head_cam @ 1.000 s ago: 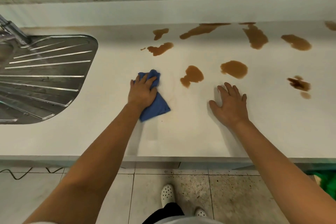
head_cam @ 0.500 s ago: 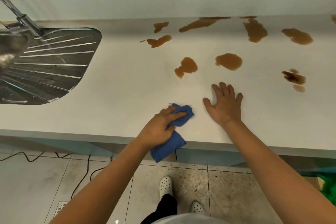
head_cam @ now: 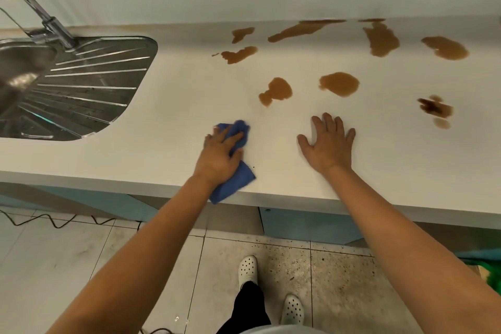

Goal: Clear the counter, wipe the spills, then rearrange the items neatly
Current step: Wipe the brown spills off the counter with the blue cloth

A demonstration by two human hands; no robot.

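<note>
Blue cloth (head_cam: pixel 235 183) — soft, light, bunched — pressed flat on counter (head_cam: pixel 162 127) under left hand (head_cam: pixel 221 156); best held mid-wad. Right hand (head_cam: pixel 329 145) spread, empty. Spills (head_cam: pixel 276 91) unwiped.

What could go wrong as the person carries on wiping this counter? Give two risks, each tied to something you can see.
1. The blue cloth under the left hand is small and bunched, while many brown spills remain; it may smear rather than lift them.
2. The right hand lies flat near a puddle; a sweep could push liquid onto it, or off the counter edge to the floor.
</note>
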